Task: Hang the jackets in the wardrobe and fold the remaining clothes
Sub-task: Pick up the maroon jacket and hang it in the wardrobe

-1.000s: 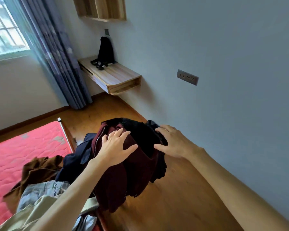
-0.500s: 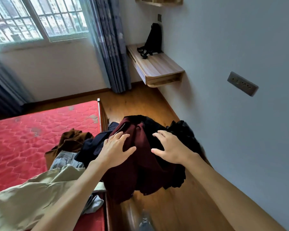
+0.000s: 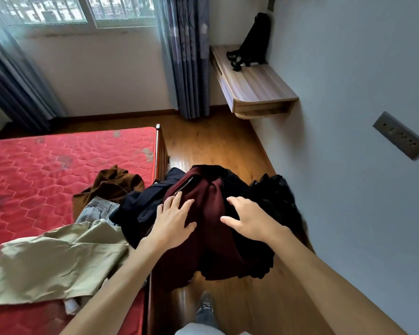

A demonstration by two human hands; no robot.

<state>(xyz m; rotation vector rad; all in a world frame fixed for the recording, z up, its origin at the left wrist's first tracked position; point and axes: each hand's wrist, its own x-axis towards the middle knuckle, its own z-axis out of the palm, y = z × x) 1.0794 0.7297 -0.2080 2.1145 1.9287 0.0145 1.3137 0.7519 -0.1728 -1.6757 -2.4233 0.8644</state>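
Observation:
A heap of clothes lies over the near right edge of the bed. On top is a maroon jacket (image 3: pixel 211 199) with a metal zipper, hanging down toward the floor. My left hand (image 3: pixel 173 221) rests flat on its left side with fingers spread. My right hand (image 3: pixel 249 220) lies on its right side, fingers apart, beside a black garment (image 3: pixel 273 197). Neither hand closes around cloth. A navy garment (image 3: pixel 140 201) sits left of the maroon jacket. A brown garment (image 3: pixel 111 184), a grey one (image 3: pixel 97 211) and a khaki one (image 3: pixel 58 259) lie on the red mattress (image 3: pixel 46 160).
The wooden bed rail (image 3: pixel 160 151) runs along the mattress's right side. A wall-mounted wooden shelf (image 3: pixel 254 85) with a black bag (image 3: pixel 254 39) sticks out of the right wall. A curtain (image 3: pixel 189 56) hangs by the window. A wall socket (image 3: pixel 400 135) is at right. My shoe (image 3: pixel 205 308) stands on the wood floor.
The view has swung left, showing more bed and window. Both hands stay on the maroon jacket; my right hand has shifted from the black garment's edge onto the maroon cloth.

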